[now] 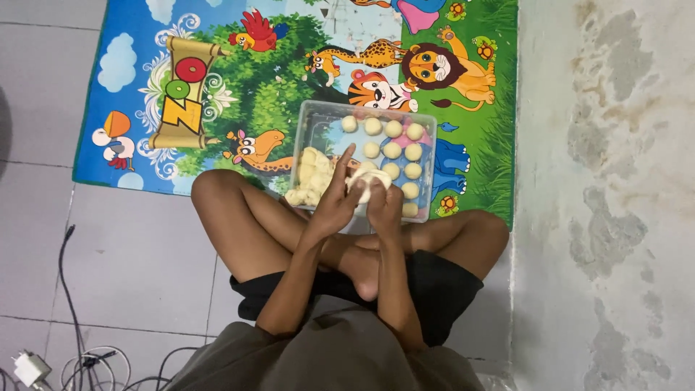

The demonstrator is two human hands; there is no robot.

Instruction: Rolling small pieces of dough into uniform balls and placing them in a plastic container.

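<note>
The fingers of the left hand were stretched out and pressed flat against a piece of pale dough, while the fingers of the right hand were curled around the same piece from the other side. So both hands held the dough between them, just above the near edge of a clear plastic container.

Inside the container, a loose lump of unshaped dough lay at the left side, and rows of small round dough balls filled the right side, close together but mostly not touching. The container stood on a colourful play mat with cartoon animals, and the person sat cross-legged just behind it, with the knees on both sides of it.

To do this rolling well, I think the palms should move in small circles with light, even pressure, so the ball became smooth and did not flatten. The hands should also stay over the container, so that any falling dough would land inside.

For open room, a little free space remained at the near right corner of the container, beside the last ball. The container wall was low but near the wrists, so I judge the hands should lift clear of it. At the right, a rough grey wall stood near the mat edge. At the left, the tiled floor was open, with cables lying well apart from the hands.
</note>
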